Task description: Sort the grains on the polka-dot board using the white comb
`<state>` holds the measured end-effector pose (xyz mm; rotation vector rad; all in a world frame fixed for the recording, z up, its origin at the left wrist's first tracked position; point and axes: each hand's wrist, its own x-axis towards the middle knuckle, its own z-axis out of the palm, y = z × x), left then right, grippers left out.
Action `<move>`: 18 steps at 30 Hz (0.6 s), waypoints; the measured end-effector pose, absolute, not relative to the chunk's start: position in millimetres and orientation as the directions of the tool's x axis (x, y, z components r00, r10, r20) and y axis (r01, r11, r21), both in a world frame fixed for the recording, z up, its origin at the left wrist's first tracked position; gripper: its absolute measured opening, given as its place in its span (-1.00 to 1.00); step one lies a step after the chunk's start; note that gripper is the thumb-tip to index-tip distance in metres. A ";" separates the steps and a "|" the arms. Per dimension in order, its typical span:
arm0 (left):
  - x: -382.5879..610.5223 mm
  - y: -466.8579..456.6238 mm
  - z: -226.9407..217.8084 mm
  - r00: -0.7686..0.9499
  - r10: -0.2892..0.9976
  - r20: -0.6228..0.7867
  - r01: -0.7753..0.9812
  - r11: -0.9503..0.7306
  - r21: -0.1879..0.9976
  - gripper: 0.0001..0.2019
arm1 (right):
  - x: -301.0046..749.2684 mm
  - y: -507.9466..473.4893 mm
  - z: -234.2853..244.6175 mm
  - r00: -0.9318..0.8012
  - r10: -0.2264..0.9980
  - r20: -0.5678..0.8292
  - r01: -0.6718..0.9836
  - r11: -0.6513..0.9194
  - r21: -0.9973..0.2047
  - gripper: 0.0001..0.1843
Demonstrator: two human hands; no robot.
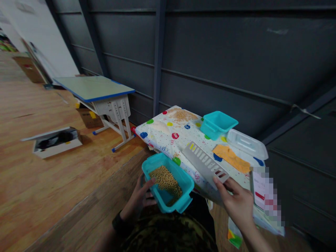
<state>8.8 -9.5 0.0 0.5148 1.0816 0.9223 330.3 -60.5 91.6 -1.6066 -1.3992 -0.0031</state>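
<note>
My left hand (143, 196) grips the left side of a turquoise plastic container (182, 172), its thumb over the rim. Round, pale yellow beans that look like soybeans (165, 178) lie inside. The container is held at the table's front edge, close to my body. In my right hand (237, 203) is the near end of a flat, whitish slotted plastic strip (195, 161), pinched between thumb and fingers. The strip slants over the tablecloth, to the right of the container. On the table's far left corner lies a spread pile of beans or grain (181, 114), beside a pale powdery patch (160, 126).
A second turquoise container (210, 130) stands at the back of the patterned tablecloth (168, 141). Near it lie a clear lid (246, 144), an orange cloth (231, 157) and a phone-like device (258, 189). Left are a desk (97, 87) and an open box (57, 145); a dark wall stands behind.
</note>
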 end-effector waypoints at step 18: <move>8.5 -8.3 0.2 0.167 0.839 -0.517 -0.374 0.540 0.755 0.04 | 320.0 -72.6 103.6 0.370 0.792 0.485 0.669 0.134 -0.731 -0.58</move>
